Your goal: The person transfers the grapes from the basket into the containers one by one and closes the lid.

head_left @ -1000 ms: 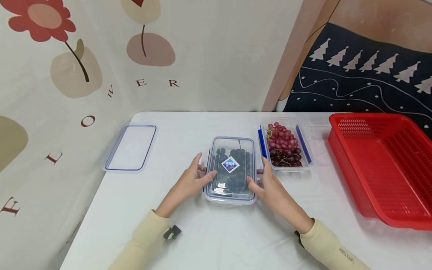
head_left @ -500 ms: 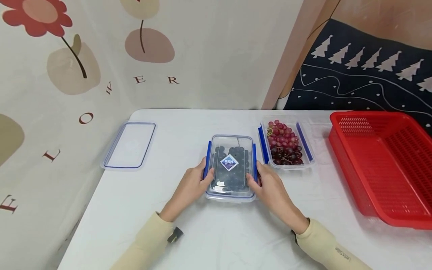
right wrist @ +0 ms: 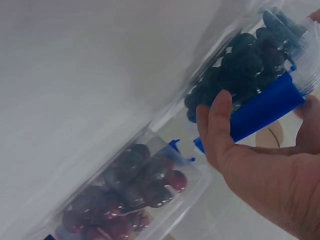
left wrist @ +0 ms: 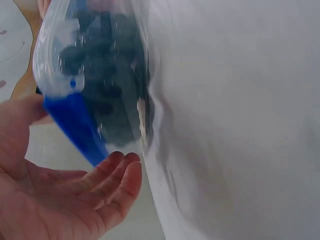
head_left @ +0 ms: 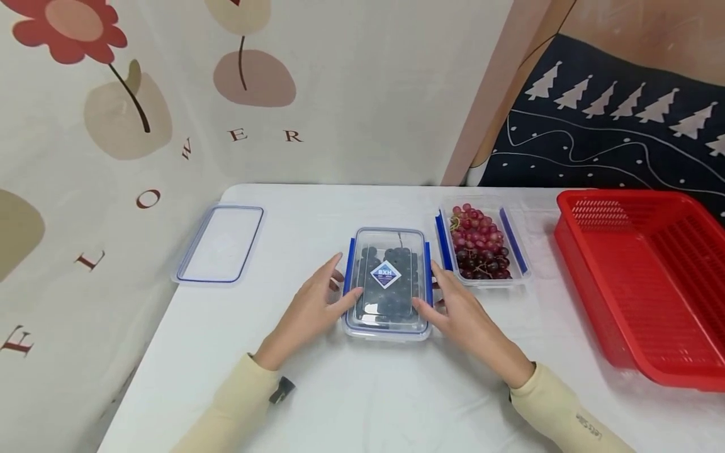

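A clear lidded food box (head_left: 386,302) of dark grapes (head_left: 387,258) stands mid-table, a diamond sticker on its lid. Along its left side, my left hand (head_left: 308,308) has the thumb over the lid's edge and the other fingers spread beside a blue clip (left wrist: 75,125). That clip slants away from the wall in the left wrist view. My right hand (head_left: 467,314) mirrors this on the other long side, thumb at the lid, straight fingers (right wrist: 220,117) by the second blue clip (right wrist: 267,107). Both hands' remaining fingers are partly hidden in the head view.
Just right and behind, an uncovered clear box (head_left: 493,283) holds red grapes (head_left: 476,229) and darker ones. A loose clear lid (head_left: 221,245) lies at the left edge of the white table (head_left: 368,396). A red basket (head_left: 651,277) stands on the right.
Both blue clips came into view along the box's sides between one second and half a second ago. Since then both hands have loosened and their fingers have spread outward; the box stays about in place.
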`<state>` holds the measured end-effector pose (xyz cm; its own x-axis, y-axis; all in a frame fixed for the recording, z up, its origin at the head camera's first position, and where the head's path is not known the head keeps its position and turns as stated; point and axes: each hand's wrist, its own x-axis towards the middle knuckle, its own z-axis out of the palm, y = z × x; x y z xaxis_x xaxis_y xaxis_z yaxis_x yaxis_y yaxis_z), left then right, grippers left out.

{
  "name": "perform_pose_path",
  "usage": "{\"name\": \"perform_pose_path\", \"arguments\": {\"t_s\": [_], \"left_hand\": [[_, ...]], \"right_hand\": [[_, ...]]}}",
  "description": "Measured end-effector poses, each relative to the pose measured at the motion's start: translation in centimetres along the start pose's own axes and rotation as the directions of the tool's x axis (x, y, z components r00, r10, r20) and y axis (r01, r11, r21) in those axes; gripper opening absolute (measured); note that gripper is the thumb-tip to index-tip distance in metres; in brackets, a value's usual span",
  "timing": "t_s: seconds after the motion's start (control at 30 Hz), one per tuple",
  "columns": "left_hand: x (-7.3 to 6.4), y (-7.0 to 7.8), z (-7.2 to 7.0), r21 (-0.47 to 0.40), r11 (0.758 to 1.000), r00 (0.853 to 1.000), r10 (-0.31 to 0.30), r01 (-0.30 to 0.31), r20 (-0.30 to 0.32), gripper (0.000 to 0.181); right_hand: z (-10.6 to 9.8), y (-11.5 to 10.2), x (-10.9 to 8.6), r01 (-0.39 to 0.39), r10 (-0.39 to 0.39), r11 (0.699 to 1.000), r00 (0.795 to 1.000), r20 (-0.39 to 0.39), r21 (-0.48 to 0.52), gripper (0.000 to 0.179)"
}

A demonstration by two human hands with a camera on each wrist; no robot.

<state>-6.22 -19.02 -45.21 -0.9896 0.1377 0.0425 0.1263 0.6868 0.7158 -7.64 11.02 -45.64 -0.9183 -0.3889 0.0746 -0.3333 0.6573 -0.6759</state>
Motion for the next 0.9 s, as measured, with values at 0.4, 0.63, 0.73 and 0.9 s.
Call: {"name": "perform_pose_path", "arguments": {"t_s": [0.4,0.63,0.73,0.9], "left_hand": [[0.1,-4.1,-3.9,-0.123,0.992,0.989,0.004,-0.022,-0.147,0.077],[0.2,-6.9,-5.9,-0.118,0.991,0.959,0.034,-0.070,-0.281,0.067],[0.1,-7.9,-6.8,-0.105,0.993,0.947,0.025,-0.062,-0.322,0.065],[-0.2,-9.0,-8.5,-0.081,0.997,0.938,-0.009,-0.021,-0.346,0.064]], "right_hand": [[-0.6,1.1,0.1,0.011,-0.020,0.996,0.994,0.104,0.088,0.104],[-0.9,1.4,0.3,-0.025,-0.006,0.980,0.988,0.156,0.197,0.113],[-0.9,1.5,0.4,-0.026,-0.017,0.970,0.984,0.175,0.240,0.114],[-1.1,1.7,0.5,-0.026,-0.039,0.952,0.978,0.205,0.304,0.114]]}}
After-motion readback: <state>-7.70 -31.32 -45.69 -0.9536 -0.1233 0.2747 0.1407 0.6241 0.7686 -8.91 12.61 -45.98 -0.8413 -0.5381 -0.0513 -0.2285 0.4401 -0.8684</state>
